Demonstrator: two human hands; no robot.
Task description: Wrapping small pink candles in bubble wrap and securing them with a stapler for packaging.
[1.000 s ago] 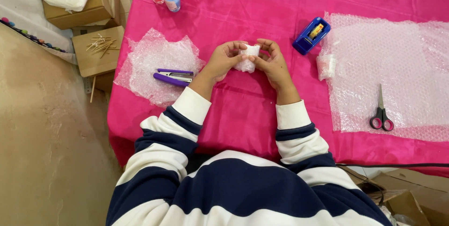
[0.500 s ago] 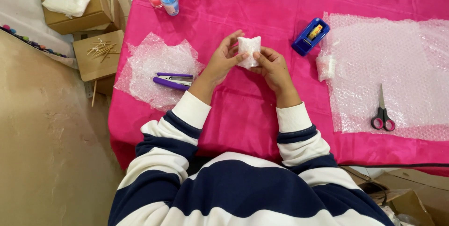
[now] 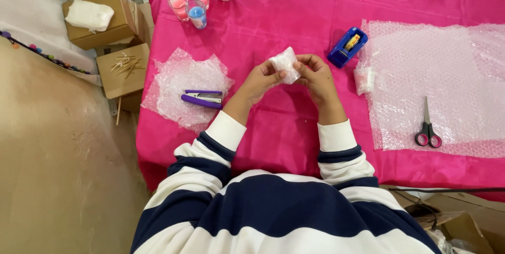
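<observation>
Both my hands hold a small bundle wrapped in bubble wrap (image 3: 284, 62) above the pink tablecloth (image 3: 273, 128). My left hand (image 3: 260, 81) grips its left side with fingers and thumb. My right hand (image 3: 315, 73) pinches its right side. What is inside the bundle is hidden by the wrap. Both sleeves are striped navy and white.
A purple stapler (image 3: 202, 98) lies on a bubble wrap piece (image 3: 185, 78) to the left. A blue tape dispenser (image 3: 347, 47), a small wrapped bundle (image 3: 364, 79), a large bubble wrap sheet (image 3: 436, 75) and scissors (image 3: 427, 128) are to the right. Candle glasses (image 3: 197, 1) stand at the far edge. Cardboard boxes (image 3: 108, 20) sit left of the table.
The bundle has been turned between my hands and now sits tilted. The camera view has shifted slightly, so the table things appear moved to the right.
</observation>
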